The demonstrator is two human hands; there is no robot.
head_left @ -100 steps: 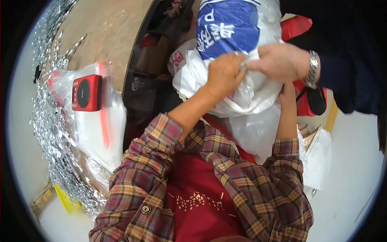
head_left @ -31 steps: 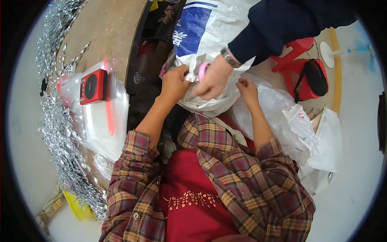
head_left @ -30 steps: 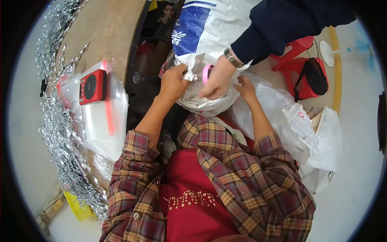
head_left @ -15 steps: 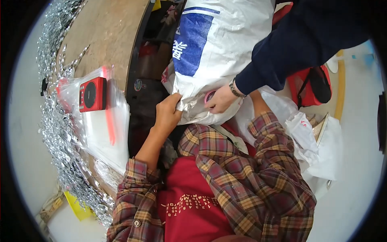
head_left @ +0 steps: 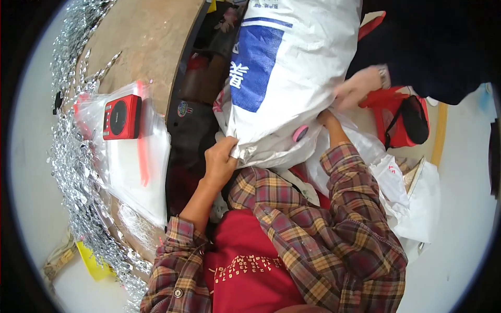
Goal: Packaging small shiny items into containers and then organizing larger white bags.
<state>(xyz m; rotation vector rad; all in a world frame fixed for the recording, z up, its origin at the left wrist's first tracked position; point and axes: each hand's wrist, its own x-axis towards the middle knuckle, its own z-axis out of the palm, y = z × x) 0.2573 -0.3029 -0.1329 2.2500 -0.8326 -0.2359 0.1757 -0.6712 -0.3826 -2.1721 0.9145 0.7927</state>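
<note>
A big white woven sack (head_left: 308, 68) with a blue printed panel lies before me, its mouth toward my lap. My left hand (head_left: 222, 156) is closed on the left edge of the mouth, pinching the fabric. At the right edge my right hand (head_left: 327, 120) grips the sack, its fingertips partly hidden by the folds. A small round pink-rimmed object (head_left: 300, 133) rests in the mouth, apart from both my hands; its kind is unclear. Another person's hand (head_left: 360, 86), blurred and wearing a wristwatch, is by the sack's right side.
To my left, a wooden table (head_left: 141, 36) holds a red radio-like speaker (head_left: 122, 117) on clear plastic bags (head_left: 141, 167). Silver tinsel (head_left: 78, 167) runs along its outer edge. On the right are a red bag (head_left: 402, 117) and white plastic bags (head_left: 412, 198).
The other person's hand has let go of the pink-rimmed object and drawn back to the right, uncovering my right hand. The sack's mouth and my left hand have shifted slightly toward me.
</note>
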